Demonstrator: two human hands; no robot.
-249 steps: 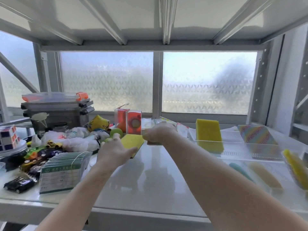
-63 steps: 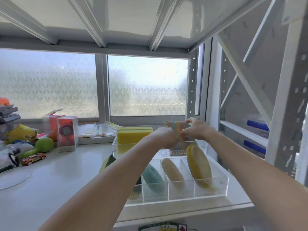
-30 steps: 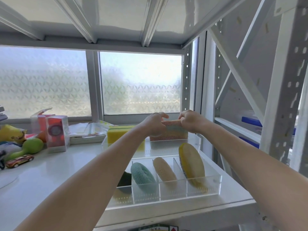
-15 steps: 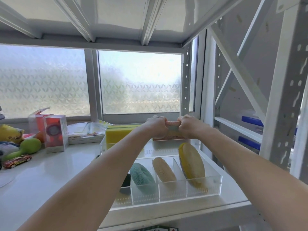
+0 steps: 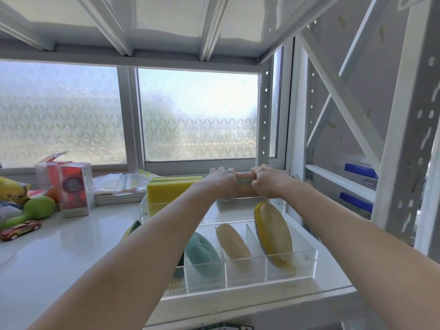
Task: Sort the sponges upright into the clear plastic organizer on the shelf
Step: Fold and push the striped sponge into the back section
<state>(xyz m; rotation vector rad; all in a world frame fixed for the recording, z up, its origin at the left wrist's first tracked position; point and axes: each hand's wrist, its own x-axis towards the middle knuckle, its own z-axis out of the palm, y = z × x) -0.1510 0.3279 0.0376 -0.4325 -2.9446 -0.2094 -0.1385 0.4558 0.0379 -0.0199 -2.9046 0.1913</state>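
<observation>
Both hands lower now, left hand (image 5: 220, 184) and right hand (image 5: 266, 183) clamped on multicolored sponge (image 5: 245, 184).

window (image 5: 197, 115): frosted glass with a repeating star pattern, two panes split by a pale upright frame, behind the shelf.
upper shelf (image 5: 166, 22): its white underside with ribs spans the top of the view.
rack post (image 5: 414, 129): white perforated metal on the right, with diagonal braces beside it.
red boxes (image 5: 75, 188): two clear-fronted cartons standing side by side at the left, near the window.
green toy (image 5: 35, 209): rounded, lying just left of the boxes.
toy car (image 5: 20, 230): red and yellow, in front of the green toy.
yellow bag (image 5: 12, 190): crumpled, at the far left edge.
papers (image 5: 116, 185): flat stack in clear wrap, against the window sill.
blue items (image 5: 359, 171): two on the neighbouring rack at right, blurred.
</observation>
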